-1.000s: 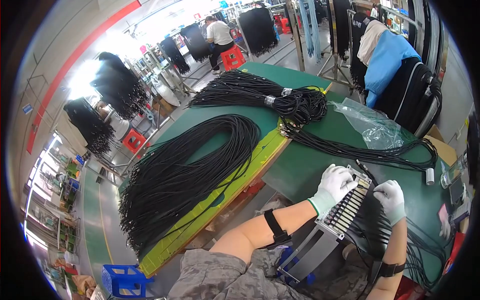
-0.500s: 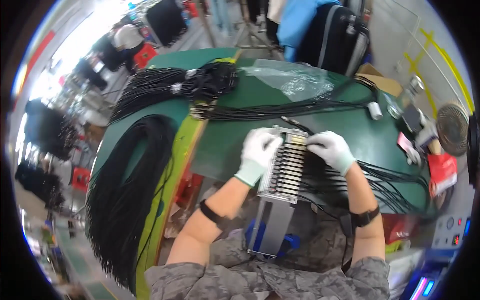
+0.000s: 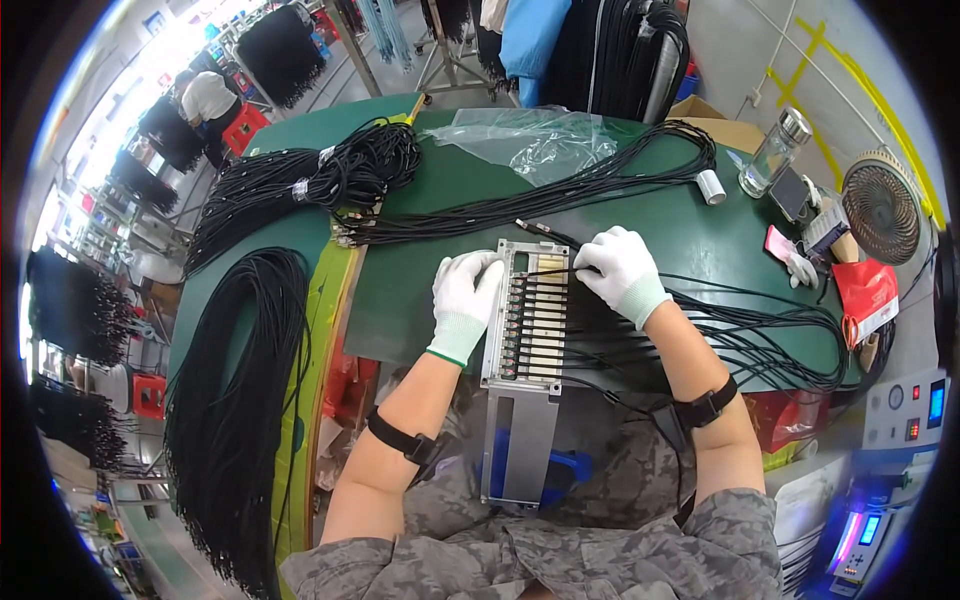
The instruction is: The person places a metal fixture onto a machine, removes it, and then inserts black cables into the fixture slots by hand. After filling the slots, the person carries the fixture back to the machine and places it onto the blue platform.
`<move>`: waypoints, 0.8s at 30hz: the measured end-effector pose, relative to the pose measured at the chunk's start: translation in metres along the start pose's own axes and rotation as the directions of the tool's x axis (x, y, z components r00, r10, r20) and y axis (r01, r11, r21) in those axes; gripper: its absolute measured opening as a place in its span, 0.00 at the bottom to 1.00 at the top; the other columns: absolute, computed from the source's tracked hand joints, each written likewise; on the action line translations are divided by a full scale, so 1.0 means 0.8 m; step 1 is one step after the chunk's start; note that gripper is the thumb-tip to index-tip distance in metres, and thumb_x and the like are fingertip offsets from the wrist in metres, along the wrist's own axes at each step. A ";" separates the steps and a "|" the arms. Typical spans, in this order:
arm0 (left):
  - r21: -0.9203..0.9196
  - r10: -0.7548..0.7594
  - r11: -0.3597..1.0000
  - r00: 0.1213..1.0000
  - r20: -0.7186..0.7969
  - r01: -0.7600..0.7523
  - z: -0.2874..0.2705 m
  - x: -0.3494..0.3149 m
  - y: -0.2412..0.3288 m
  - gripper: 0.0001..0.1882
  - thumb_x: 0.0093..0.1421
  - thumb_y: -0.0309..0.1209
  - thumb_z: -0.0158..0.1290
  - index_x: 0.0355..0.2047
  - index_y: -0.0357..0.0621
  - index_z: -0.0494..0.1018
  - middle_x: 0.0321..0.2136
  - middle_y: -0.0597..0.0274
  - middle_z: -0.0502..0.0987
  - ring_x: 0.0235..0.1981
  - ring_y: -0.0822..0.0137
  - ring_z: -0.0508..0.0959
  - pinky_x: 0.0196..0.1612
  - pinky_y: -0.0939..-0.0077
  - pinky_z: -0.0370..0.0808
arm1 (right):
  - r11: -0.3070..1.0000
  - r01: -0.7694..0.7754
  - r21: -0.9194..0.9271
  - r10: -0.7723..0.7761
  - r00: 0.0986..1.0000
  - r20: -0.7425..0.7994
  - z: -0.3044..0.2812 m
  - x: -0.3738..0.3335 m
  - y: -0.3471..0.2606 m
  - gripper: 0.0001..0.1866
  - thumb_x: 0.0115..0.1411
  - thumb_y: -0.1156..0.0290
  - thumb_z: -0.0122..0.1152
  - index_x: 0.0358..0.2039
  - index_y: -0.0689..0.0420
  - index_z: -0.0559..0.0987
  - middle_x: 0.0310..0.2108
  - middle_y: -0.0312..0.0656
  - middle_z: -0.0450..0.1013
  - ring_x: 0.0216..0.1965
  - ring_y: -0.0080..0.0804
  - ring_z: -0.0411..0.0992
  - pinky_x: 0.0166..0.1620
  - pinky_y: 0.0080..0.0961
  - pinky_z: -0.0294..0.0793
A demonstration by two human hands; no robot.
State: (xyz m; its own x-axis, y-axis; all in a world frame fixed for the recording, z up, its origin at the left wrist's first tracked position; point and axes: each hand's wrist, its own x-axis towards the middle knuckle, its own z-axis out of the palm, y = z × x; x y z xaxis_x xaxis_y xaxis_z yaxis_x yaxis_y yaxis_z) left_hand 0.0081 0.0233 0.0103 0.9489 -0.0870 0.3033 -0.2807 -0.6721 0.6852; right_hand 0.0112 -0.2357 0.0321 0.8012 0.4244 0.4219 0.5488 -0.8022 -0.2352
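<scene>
A metal slotted fixture [image 3: 541, 342] stands upright in front of me, its long lower plate reaching toward my lap. Several black cables lie side by side across its slots, with small connectors along the left side. My left hand [image 3: 466, 298], in a white glove, is closed at the fixture's upper left edge, thumb along the frame. Near the top slots my right hand [image 3: 618, 268], gloved too, pinches a black cable [image 3: 548, 272] that lies across the fixture. Its fingertips are partly hidden. Loose cable ends with connectors [image 3: 535, 228] lie just beyond the fixture.
Black cable bundles [image 3: 235, 390] lie on the green table [image 3: 420, 290] at left and far left; more cables [image 3: 790, 345] run right. A clear plastic bag [image 3: 540, 145], glass bottle [image 3: 775, 155], white roll [image 3: 710, 187], small fan [image 3: 882, 208] and red packet [image 3: 866, 298] stand or lie around.
The view has shifted, so the scene sits further left. My right hand has drawn slightly away from the fixture's top, and a cable now shows stretched between them. The left hand stays at the edge.
</scene>
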 end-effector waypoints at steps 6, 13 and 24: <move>-0.006 -0.009 1.000 1.000 0.017 0.009 0.000 0.001 -0.002 0.13 0.64 0.36 0.53 0.42 0.43 0.81 0.40 0.58 0.82 0.44 0.57 0.76 0.53 0.65 0.72 | 0.999 0.043 0.009 -0.043 0.999 -0.024 -0.001 0.001 0.001 0.04 0.56 0.64 0.63 0.27 0.48 0.80 0.26 0.36 0.74 0.35 0.41 0.72 0.41 0.37 0.69; 0.018 0.053 0.998 0.999 -0.009 -0.053 0.004 -0.001 -0.010 0.12 0.65 0.35 0.52 0.41 0.45 0.81 0.39 0.58 0.82 0.43 0.56 0.76 0.53 0.65 0.71 | 0.998 -0.015 -0.058 0.025 0.983 0.181 -0.002 0.005 -0.003 0.10 0.62 0.59 0.57 0.30 0.49 0.82 0.28 0.38 0.76 0.37 0.42 0.73 0.43 0.38 0.70; 0.339 0.295 0.866 0.922 0.249 -0.369 0.030 -0.012 0.010 0.24 0.60 0.57 0.54 0.55 0.69 0.78 0.65 0.41 0.60 0.67 0.38 0.56 0.70 0.41 0.45 | 0.999 -0.052 0.000 0.051 0.981 0.188 0.015 0.003 -0.002 0.12 0.61 0.59 0.56 0.30 0.52 0.81 0.30 0.43 0.78 0.39 0.47 0.74 0.44 0.42 0.72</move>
State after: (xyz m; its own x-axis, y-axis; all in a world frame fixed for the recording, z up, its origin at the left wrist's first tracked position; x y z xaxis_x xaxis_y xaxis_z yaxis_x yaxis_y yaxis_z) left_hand 0.0002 0.0013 -0.0028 0.8282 -0.4622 0.3169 -0.5441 -0.7987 0.2570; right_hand 0.0151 -0.2283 0.0227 0.8586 0.4542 0.2376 0.5065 -0.8231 -0.2569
